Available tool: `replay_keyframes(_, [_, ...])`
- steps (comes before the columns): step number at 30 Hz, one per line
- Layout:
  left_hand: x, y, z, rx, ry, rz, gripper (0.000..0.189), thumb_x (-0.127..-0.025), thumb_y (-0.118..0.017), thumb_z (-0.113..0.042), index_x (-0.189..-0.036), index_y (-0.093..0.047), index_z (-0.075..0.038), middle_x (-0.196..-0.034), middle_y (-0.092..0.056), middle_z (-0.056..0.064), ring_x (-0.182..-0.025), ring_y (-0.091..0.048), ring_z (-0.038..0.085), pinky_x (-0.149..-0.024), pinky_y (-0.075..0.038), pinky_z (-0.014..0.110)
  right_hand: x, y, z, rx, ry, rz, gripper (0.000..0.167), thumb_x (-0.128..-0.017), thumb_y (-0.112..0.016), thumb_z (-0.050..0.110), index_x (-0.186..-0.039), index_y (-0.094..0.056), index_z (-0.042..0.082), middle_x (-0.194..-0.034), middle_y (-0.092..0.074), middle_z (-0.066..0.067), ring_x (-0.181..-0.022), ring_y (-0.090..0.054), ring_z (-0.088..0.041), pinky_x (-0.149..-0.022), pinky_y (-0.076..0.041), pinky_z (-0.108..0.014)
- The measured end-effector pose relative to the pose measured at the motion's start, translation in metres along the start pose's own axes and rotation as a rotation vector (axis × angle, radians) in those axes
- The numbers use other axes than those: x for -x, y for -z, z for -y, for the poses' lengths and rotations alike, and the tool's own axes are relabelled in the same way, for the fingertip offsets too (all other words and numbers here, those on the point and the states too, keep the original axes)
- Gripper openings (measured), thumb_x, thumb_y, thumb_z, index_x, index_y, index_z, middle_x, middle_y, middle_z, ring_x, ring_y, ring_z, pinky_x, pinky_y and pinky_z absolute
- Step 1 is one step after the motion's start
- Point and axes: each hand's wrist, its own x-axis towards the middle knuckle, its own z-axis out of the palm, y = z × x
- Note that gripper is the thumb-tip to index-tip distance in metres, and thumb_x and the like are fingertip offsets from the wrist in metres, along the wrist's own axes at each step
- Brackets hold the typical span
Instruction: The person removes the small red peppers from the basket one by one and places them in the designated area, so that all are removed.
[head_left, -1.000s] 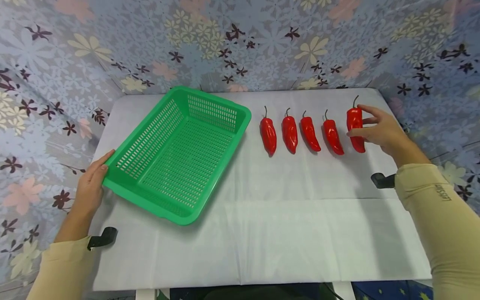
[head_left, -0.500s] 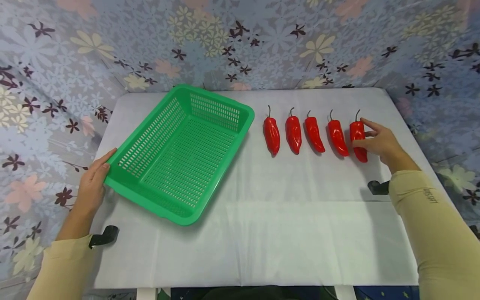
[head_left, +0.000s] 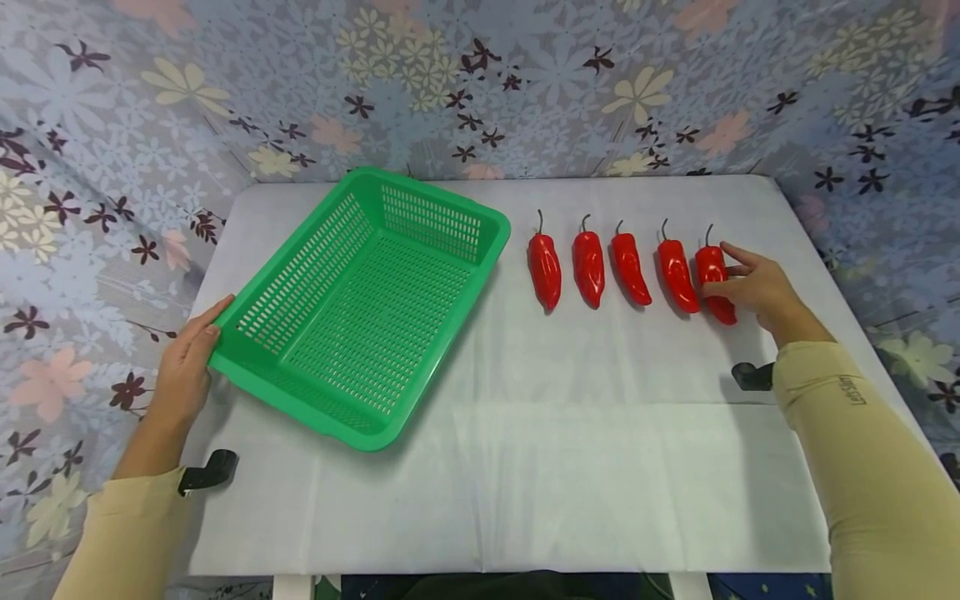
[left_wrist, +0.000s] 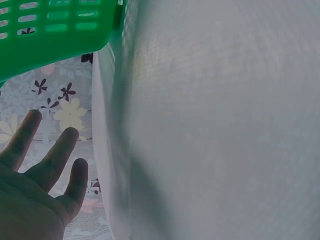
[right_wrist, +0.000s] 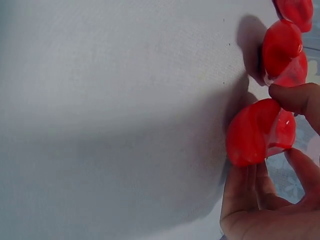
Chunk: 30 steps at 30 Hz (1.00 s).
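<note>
A green plastic basket with slotted walls stands at an angle on the left half of the table. At its left corner my left hand holds the rim, thumb against the edge; in the left wrist view the other fingers stretch out below the basket. Several glossy red chili peppers lie in a row at the right, stems pointing away. My right hand grips the rightmost chili pepper between thumb and fingers from its right side. The right wrist view shows this chili pepper close up in the fingers.
Left of the held one lie the other chili peppers, among them a near neighbour and the row's leftmost one. White cloth covers the table. A flowered curtain hangs behind and at both sides.
My right hand has brought the rightmost chili pepper down and slightly nearer its neighbour in the row. The left hand stays at the basket's corner. The view shifted a little.
</note>
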Motion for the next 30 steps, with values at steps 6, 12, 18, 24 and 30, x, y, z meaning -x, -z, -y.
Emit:
replay_keyframes(6, [0.001,0.001,0.001,-0.006,0.012,0.004,0.044,-0.110,-0.034,-0.019,-0.152,-0.048,-0.013,-0.145,-0.048,-0.006,-0.126,-0.042,0.000,-0.104,-0.027,0.019,0.004,0.000,0.001,-0.021,-0.006,-0.027,0.100,-0.091,-0.076,0.027,-0.162,-0.005,0.027,-0.162,-0.014,-0.028,-0.145,-0.015,-0.051,-0.104,-0.027,-0.069])
replay_keyframes(12, [0.001,0.002,-0.001,-0.008,0.016,0.009,0.044,-0.110,-0.034,-0.020,-0.152,-0.047,-0.013,-0.147,-0.048,-0.004,-0.126,-0.042,0.001,-0.104,-0.027,0.019,0.014,0.003,0.005,-0.060,0.066,-0.154,0.103,-0.089,-0.073,0.047,-0.162,-0.001,0.036,-0.166,-0.009,-0.018,-0.148,-0.013,-0.045,-0.106,-0.030,-0.064])
replay_keyframes(18, [0.002,0.003,-0.001,-0.012,0.038,0.011,0.045,-0.110,-0.033,-0.021,-0.152,-0.047,-0.015,-0.149,-0.047,0.001,-0.127,-0.041,0.001,-0.105,-0.026,0.020,0.021,0.005,0.010,-0.119,0.105,-0.182,0.106,-0.085,-0.074,0.055,-0.158,0.001,0.048,-0.168,-0.004,-0.009,-0.150,-0.009,-0.039,-0.110,-0.030,-0.057])
replay_keyframes(24, [0.002,0.001,0.000,-0.016,0.058,0.019,0.045,-0.110,-0.034,-0.022,-0.153,-0.047,-0.015,-0.150,-0.046,0.003,-0.128,-0.040,0.001,-0.104,-0.025,0.020,0.025,0.004,0.011,-0.122,0.114,-0.181,0.104,-0.085,-0.074,0.055,-0.157,0.000,0.049,-0.168,-0.006,-0.008,-0.150,-0.009,-0.038,-0.109,-0.031,-0.055])
replay_keyframes(30, [0.000,0.000,-0.002,-0.004,0.040,0.020,0.045,-0.110,-0.034,-0.021,-0.152,-0.047,-0.015,-0.149,-0.046,0.005,-0.127,-0.041,0.002,-0.103,-0.027,0.019,0.025,0.004,0.015,-0.116,0.144,-0.206,0.103,-0.084,-0.074,0.057,-0.157,-0.001,0.051,-0.168,-0.007,-0.007,-0.151,-0.010,-0.036,-0.111,-0.028,-0.056])
